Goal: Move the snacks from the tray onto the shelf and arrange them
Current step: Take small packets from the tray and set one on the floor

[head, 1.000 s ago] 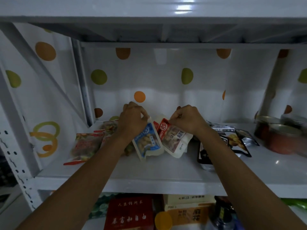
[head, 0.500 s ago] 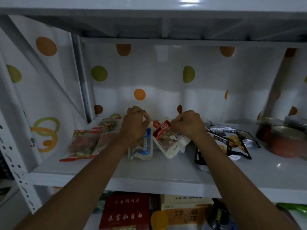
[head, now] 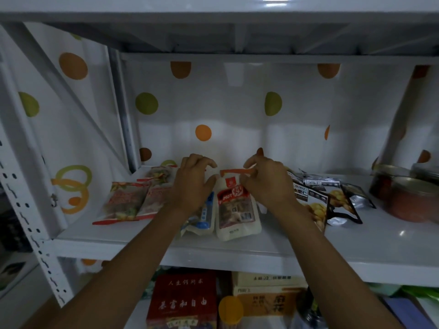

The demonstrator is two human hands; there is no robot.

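On the white shelf (head: 237, 251) a red-and-white snack pack (head: 236, 211) lies lengthwise with its red top strip lifted. My right hand (head: 267, 184) pinches that strip at the pack's far end. A blue-and-white snack pack (head: 205, 216) lies just left of it, partly hidden under my left wrist. My left hand (head: 192, 184) hovers over the blue pack with curled fingers that hold nothing. The tray is out of view.
Two red-and-green snack packs (head: 124, 201) lie flat at the left. Black-and-yellow packs (head: 316, 203) and a silver one (head: 354, 198) lie to the right, with red-filled jars (head: 414, 200) at the far right. A red box (head: 183, 302) and a yellow box (head: 268, 299) stand on the shelf below.
Both packs went from held upright to lying flat side by side on the shelf. My left hand has let go of the blue pack; my right hand still pinches the red pack's top.
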